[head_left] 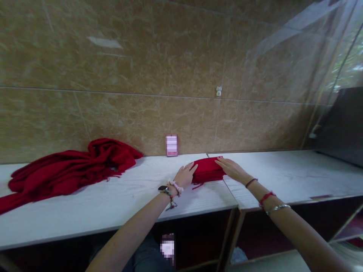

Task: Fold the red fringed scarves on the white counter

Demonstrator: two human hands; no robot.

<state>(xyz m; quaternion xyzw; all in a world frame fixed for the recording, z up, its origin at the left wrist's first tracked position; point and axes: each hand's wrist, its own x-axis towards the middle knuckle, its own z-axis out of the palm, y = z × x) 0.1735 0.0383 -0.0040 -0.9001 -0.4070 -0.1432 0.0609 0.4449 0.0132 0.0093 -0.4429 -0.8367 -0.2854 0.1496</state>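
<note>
A red scarf [208, 169], folded into a flat layered bundle with a bit of fringe hanging at its front, lies on the white counter top [136, 204]. My left hand [185, 176] touches its left end, fingers stretched out and thumb apart. On the bundle's right end rests my right hand [231, 168], its fingers extended over the top edge. Further left, a loose, crumpled red scarf [70, 170] with fringe spreads over the counter, apart from both hands.
A small phone-like object with a blurred screen [171, 146] leans against the brown tiled wall [141, 68]. A small white figure [218, 91] is fixed to the wall. At the far right stands a dark panel-like object [342, 124]. Open shelves [263, 230] lie below the counter.
</note>
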